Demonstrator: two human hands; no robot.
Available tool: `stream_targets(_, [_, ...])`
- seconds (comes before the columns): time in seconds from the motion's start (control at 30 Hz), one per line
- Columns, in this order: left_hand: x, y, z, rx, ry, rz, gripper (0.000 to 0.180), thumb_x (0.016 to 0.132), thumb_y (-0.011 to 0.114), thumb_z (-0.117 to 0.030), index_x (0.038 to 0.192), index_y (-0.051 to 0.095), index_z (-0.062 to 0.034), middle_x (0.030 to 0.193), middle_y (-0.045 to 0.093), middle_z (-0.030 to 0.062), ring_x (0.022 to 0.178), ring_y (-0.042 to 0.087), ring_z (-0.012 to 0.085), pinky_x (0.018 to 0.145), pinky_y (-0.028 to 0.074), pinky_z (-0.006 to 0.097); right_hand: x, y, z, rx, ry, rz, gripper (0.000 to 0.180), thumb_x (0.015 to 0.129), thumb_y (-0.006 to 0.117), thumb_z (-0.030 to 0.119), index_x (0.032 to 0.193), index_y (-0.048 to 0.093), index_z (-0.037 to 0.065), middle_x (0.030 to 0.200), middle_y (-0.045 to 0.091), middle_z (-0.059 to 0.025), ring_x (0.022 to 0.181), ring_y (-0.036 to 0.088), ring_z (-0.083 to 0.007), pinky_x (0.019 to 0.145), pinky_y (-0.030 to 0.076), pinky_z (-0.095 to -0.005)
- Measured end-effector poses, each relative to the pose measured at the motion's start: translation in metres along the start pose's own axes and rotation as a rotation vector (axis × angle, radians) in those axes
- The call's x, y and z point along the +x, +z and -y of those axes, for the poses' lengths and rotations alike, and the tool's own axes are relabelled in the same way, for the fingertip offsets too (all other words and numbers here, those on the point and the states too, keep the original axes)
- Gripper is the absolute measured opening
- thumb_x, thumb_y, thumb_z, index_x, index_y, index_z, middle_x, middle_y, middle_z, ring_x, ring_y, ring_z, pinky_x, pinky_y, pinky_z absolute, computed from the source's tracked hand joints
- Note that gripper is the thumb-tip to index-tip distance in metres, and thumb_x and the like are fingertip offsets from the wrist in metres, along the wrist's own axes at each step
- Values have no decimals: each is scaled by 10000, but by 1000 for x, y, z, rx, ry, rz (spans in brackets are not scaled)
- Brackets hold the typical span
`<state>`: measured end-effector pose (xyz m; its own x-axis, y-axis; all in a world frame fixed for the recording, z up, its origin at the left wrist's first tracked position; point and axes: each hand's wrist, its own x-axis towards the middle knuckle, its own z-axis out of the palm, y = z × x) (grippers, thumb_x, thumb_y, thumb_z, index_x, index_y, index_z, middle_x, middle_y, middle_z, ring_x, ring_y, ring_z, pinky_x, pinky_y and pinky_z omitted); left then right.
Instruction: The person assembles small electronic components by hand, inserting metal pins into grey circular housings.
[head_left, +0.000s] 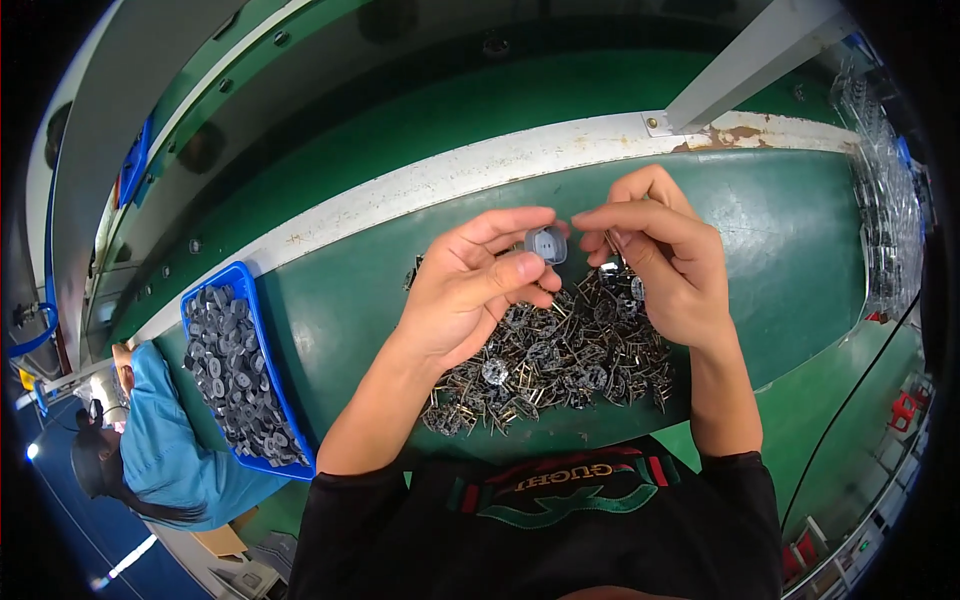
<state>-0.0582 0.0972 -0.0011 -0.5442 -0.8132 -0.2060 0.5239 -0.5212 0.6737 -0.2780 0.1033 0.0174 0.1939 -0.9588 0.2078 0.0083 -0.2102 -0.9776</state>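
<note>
At the lower left of the frame I can see a co-worker in a blue top, dark hair hanging forward. Just beside that sleeve, a blue plastic tray stands at the desk's left end, heaped with small grey plastic pieces.

Near the middle of the frame, the person's left hand is raised over the green desk, its fingers gripping a small grey translucent plastic housing between thumb and fingertips. The housing has a rounded outline and dark little holes in its face. Below it, from the centre down toward the lower middle, a pile of metal-pinned inserts spreads over the desk, dark and shiny, with brassy prongs poking every way.

Right of the housing, the right hand hangs over the pile's upper edge, index finger reaching toward the left hand. Its fingers are curled inward; a thin metal pin shows under them, but I cannot tell whether they grip it.

A pale metal post slants across the upper right, and clear plastic trays are stacked by the right edge.
</note>
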Motion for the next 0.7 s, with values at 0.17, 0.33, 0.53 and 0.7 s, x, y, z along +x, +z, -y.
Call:
stream_targets(0.17, [1, 4, -2, -186, 1, -33, 301, 993, 577, -39, 1285, 578, 34, 1215, 647, 179, 1063, 677, 253, 971, 569, 378, 0, 3, 2, -221, -22, -43, 190, 891, 629, -74, 1054, 710, -18, 951, 586, -77, 807, 622, -148, 689, 532, -257])
stream_targets(0.33, [3, 13, 0, -56, 40, -126, 334, 994, 555, -31, 1322, 544, 35, 1267, 614, 223, 1132, 651, 284, 998, 566, 372, -3, 8, 0, -34, 112, -119, 85, 874, 685, -56, 957, 677, -44, 957, 608, -88, 838, 636, -145, 702, 547, -257])
stream_targets(0.53, [1, 11, 4, 24, 59, -41, 458, 891, 653, 97, 1334, 560, 35, 1256, 641, 171, 1094, 662, 211, 989, 554, 346, -2, 6, 4, -85, -105, -150, 117, 841, 716, -70, 941, 665, -37, 920, 627, -95, 789, 633, -121, 640, 531, -257])
stream_targets(0.7, [3, 15, 12, 110, 151, -82, 472, 836, 677, 162, 1285, 587, 49, 1264, 640, 194, 1105, 664, 221, 947, 572, 325, -2, 12, 8, -329, -260, -151, 146, 813, 731, -74, 934, 673, -17, 887, 625, -92, 721, 624, -151, 594, 510, -271])
